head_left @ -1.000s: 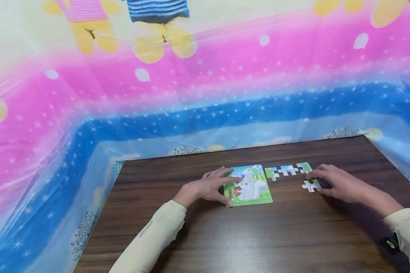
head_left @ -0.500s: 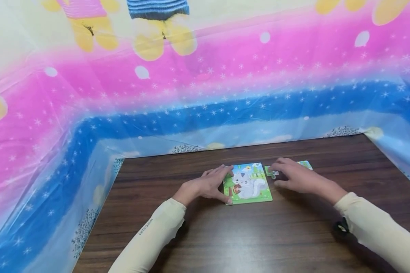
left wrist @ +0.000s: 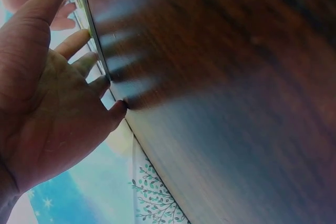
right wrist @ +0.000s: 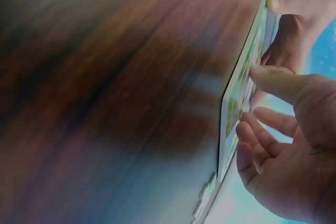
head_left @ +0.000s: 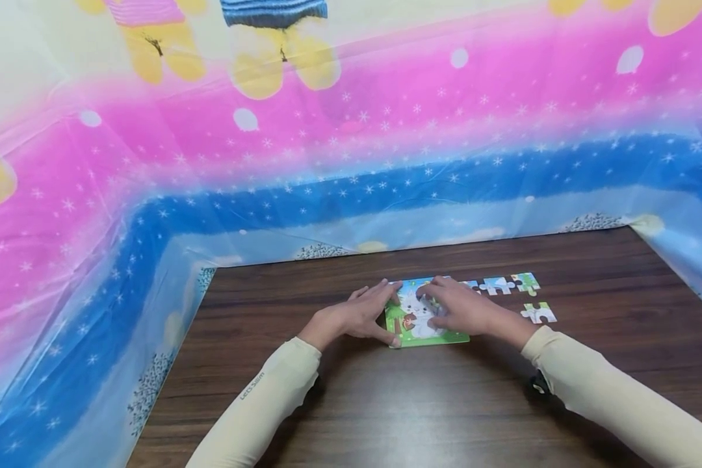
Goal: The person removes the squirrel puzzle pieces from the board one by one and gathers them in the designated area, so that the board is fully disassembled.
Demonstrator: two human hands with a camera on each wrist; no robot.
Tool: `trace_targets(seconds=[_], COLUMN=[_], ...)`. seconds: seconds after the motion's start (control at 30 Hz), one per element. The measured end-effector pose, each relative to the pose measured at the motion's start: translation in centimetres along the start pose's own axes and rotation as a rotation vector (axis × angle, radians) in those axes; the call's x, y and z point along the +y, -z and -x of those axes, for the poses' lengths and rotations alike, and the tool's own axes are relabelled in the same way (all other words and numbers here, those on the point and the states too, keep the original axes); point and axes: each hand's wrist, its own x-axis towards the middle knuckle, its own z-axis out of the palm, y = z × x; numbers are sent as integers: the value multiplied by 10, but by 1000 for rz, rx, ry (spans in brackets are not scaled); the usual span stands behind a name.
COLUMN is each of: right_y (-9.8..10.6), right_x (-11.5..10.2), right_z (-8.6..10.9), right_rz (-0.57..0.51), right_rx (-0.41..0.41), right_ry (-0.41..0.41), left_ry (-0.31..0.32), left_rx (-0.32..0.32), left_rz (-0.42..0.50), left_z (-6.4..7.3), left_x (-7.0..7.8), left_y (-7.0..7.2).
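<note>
A square jigsaw puzzle (head_left: 427,340) with a squirrel picture on green ground lies flat on the table. My left hand (head_left: 358,318) rests against its left side, thumb at the near corner and fingers spread toward the far corner. In the left wrist view the fingertips line up along the puzzle's edge. My right hand (head_left: 465,311) is over the right half of the picture, covering part of it. The right wrist view has the thumb (right wrist: 265,74) at the puzzle face, with bent fingers (right wrist: 257,135) set apart from it. No piece shows between them.
Right of the puzzle, a row of loose jigsaw pieces (head_left: 496,285) lies on the dark wooden table (head_left: 386,403), partly behind my right hand. One more piece (head_left: 539,312) sits nearer. A printed pink and blue cloth (head_left: 327,149) hangs behind the table's far edge.
My right hand has moved left, from the loose piece at the right, past the row, onto the puzzle. That loose piece stays on the table. My left hand holds its place.
</note>
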Motion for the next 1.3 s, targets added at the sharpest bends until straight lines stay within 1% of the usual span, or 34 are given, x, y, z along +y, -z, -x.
trace_targets(seconds=[0.13,0.3,0.4,0.63,0.83,0.93,1.13,1.2,1.3], right_y=[0,2,3,5,5,5,9,11,12], right_x=[-4,-7,-6,-3,3,5,3,3,5], right_z=[-4,-9,-10,-14,-14,-14,-17,-17,-16], right_rz=[-64,-182,-221,-230,-245,-207,9,44,51], right_rx=[0,-26,-30,-46,-57,-59,-25,-24,-19], right_ry=[-54,-159,-188,-166,-126,-106,-22,-4,1], left_ry=[-8,-9,-7,-6,-6,-7,0,4,-1], left_rx=[0,-3,-1,2,-1,-7,-3,-2,-4], left_rz=[-2,-6,-9,-2,-1,13,24,21,29], left_z=[0,0,0,1,1,1,-2,-2,-1], left_x=[0,0,-2,-1,1,1,-1,-2,-1], left_y=[1,1,1,2,1,0,0,0,1])
